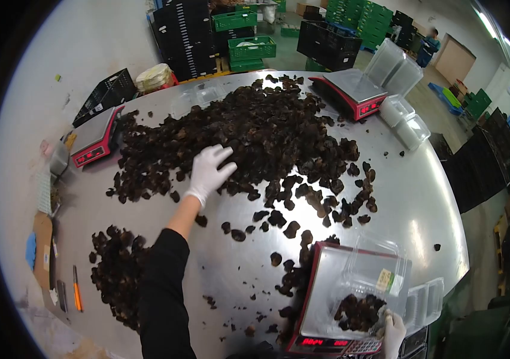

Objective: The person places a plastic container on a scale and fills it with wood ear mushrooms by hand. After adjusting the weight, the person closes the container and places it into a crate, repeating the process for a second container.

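My left hand [210, 172], in a white glove, reaches to the near edge of a large heap of dark brown, curled pieces that look like mushrooms [267, 128]. Its fingers are apart and nothing shows in them. At lower right, a clear plastic clamshell container [354, 278] with a raised lid and a label sits on a red-edged scale [321, 287]. Dark mushroom pieces [360, 312] lie in its base. My right hand [394, 332], also gloved, pinches the container's near right corner; its fingertips are partly hidden.
A smaller mushroom pile [117, 278] lies at left, near an orange knife [77, 290]. Two more scales [96, 140] [357, 90] stand at the far side. Clear containers [425, 302] sit beside the near scale. Crates [252, 51] are stacked behind; a person [428, 48] stands far off.
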`<state>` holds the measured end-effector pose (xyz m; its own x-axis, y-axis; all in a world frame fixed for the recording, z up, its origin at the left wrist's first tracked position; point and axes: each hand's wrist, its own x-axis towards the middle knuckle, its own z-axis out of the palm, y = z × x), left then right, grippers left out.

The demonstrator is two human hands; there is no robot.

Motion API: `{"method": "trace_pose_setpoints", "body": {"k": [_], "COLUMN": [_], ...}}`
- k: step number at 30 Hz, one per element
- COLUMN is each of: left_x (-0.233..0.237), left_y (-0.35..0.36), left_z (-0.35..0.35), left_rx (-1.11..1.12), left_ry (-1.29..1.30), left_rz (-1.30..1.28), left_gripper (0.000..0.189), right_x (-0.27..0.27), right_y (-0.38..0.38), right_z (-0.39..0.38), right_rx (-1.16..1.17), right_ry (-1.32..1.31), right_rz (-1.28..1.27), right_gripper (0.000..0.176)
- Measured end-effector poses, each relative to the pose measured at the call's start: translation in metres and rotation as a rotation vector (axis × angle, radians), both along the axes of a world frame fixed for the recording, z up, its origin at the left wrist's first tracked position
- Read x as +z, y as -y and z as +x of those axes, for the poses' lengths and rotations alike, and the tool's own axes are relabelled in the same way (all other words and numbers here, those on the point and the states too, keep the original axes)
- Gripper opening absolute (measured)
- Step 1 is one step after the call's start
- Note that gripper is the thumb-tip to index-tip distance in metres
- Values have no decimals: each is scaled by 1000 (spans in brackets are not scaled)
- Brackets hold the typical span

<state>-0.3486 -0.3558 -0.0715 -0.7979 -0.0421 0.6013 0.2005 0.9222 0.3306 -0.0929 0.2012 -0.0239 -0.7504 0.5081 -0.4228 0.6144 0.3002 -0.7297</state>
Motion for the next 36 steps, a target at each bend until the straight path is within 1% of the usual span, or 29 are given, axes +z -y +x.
{"method": "trace_pose_setpoints", "body": {"k": [1,3,4,5,6,7,8,9,10,11,13,15,17,19,20,21,22,23,25,26,27,29,31,33,35,36], "left_x": [7,13,8,1,-1,-5,-18,-21,-16,-22,-35,-26,-25,-23,-14,-4,-8,-13,-20,-7,-25,-18,-19,-18,-23,-24], "left_y": [13,29,31,32,26,25,24,23,16,11,-2,-30,-60,-94,-110,-126,-139,-151,-174,-176,-194,-204,-212,-215,-217,-217], "left_z": [-25,-73,-94,-112,-123,-137,-152,-153,-145,-132,-98,-48,4,53,78,102,124,145,186,193,222,252,278,302,323,333], "left_rx": [13,74,161,247,299,294,163,35,17,-33,-55,-65,-77,-55,-21,7,17,15,-27,-41,-43,-92,-132,-190,-236,-253], "left_ry": [-9,56,81,106,228,238,483,715,773,726,622,637,592,571,620,669,642,609,574,609,511,483,493,499,501,521], "left_rz": [-29,-80,-171,-263,-238,-232,28,289,252,269,124,0,14,37,41,45,46,45,100,159,65,-16,-73,-71,-79,-80], "left_gripper": [43,48,52,57,66,66,66,67,71,67,60,57,51,51,51,53,55,57,55,50,47,46,47,47,46,45], "right_x": [-11,-26,-13,-13,-16,-14,-10,3,11,13,16,17,12,-4,-5,-5,-7,-7,-6,-33,-26,3,5,9,-7,-33], "right_y": [-10,-27,-15,-19,-24,-23,-20,-8,1,4,9,8,1,-16,-19,-21,-20,-16,-10,-54,-45,1,1,6,-10,-37], "right_z": [5,13,9,9,11,8,1,-5,-9,-14,-16,-16,-15,-7,-5,-2,-3,-6,-3,8,8,-3,2,7,13,15], "right_rx": [-6,200,148,144,164,186,186,232,281,291,187,209,248,265,324,286,235,266,353,270,266,255,296,327,357,495], "right_ry": [6,-131,-117,-100,-70,-45,-23,-31,-37,-29,-10,-8,-8,-80,-63,-53,-55,-55,-197,-50,-59,-88,-132,-193,-300,-457], "right_rz": [8,149,101,109,145,179,188,266,338,329,204,194,192,188,174,106,39,30,248,-7,-2,91,82,150,206,426], "right_gripper": [25,25,24,24,24,24,24,24,24,24,24,24,24,25,25,26,27,27,31,34,34,27,30,32,29,30]}}
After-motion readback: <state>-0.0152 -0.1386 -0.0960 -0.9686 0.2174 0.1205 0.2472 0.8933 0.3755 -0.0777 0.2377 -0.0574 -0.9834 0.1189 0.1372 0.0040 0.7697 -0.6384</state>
